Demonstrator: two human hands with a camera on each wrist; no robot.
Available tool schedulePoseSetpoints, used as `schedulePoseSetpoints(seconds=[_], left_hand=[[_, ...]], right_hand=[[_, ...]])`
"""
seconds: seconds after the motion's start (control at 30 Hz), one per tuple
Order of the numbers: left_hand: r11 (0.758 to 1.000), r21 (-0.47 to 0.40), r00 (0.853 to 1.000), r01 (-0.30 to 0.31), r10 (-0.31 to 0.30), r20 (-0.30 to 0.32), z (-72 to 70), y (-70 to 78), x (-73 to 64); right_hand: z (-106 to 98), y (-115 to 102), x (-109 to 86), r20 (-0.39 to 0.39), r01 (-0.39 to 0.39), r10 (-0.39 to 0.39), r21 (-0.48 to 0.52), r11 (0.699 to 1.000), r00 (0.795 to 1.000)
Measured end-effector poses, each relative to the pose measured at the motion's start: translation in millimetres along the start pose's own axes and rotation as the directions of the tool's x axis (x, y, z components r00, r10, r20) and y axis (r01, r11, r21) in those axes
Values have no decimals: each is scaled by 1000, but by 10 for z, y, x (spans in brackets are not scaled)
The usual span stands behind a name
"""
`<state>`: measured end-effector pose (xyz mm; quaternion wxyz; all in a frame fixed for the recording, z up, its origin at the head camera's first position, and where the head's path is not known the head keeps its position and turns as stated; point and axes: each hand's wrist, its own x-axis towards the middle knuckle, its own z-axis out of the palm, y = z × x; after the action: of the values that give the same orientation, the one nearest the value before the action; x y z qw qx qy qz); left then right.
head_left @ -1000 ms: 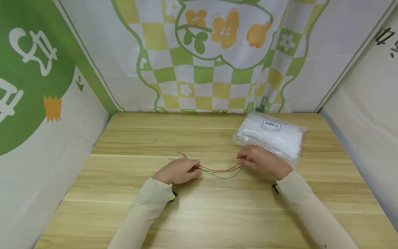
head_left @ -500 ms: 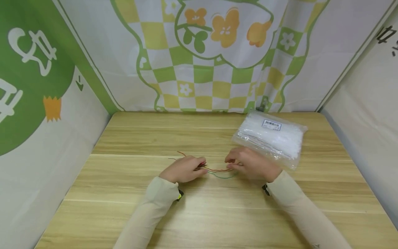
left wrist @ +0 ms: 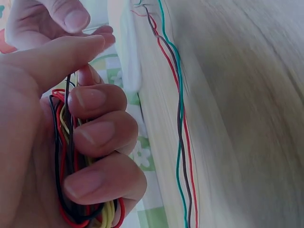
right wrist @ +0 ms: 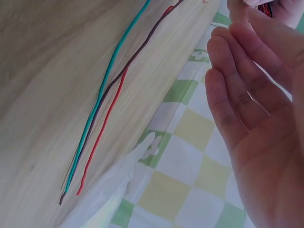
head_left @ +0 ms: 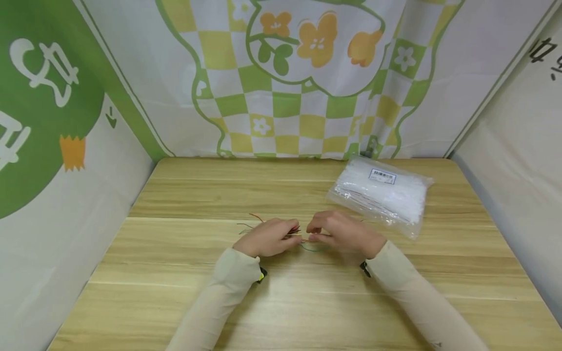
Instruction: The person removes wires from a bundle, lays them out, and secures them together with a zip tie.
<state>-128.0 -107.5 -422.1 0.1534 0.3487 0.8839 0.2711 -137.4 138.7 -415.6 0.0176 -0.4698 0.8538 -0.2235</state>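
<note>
My left hand [head_left: 271, 238] grips a coiled bundle of red, black and yellow wires [left wrist: 108, 213], its fingers curled round them in the left wrist view. Close beside it is my right hand [head_left: 347, 233], thumb and fingertips near the left thumb. In the right wrist view the right hand's fingers lie lightly bent and side by side, and I cannot tell whether its fingertips pinch a wire. Below both hands, a teal-green wire [right wrist: 109, 73], a dark brown wire [right wrist: 136, 58] and a red wire [right wrist: 101, 129] lie roughly alongside one another on the table.
A clear plastic bag [head_left: 382, 192] of white contents, with a barcode label, lies just behind the right hand on the wooden table [head_left: 307, 302]. Printed fabric [head_left: 285, 105] hangs along the table's back edge, with more panels at both sides.
The right hand has moved left across the table, closing the gap to the left hand. The left hand has shifted slightly right with its wires. The bag stays where it was.
</note>
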Motion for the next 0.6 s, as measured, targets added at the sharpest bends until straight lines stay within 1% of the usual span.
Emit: schedulePoseSetpoints(seconds=[0.1,0.27,0.5,0.6], left_hand=[[1000,-23,1000,-6,6,3,17,17,17],[999,-36,1000,-20,20,-7,42,29,49],[1000,-3,1000,28,-28,4,54,61,74],[1000,11,1000,24,-24,4,59,78,95]], right_hand=[[18,-18,24,2,-2,2,11,1000,1000],[32,-28,40,-9,23,-23,13,1000,1000],[34,-16,49,-34,63,-62,3,998,997],[31,-11,51,-43,66,-66,-5,998,997]])
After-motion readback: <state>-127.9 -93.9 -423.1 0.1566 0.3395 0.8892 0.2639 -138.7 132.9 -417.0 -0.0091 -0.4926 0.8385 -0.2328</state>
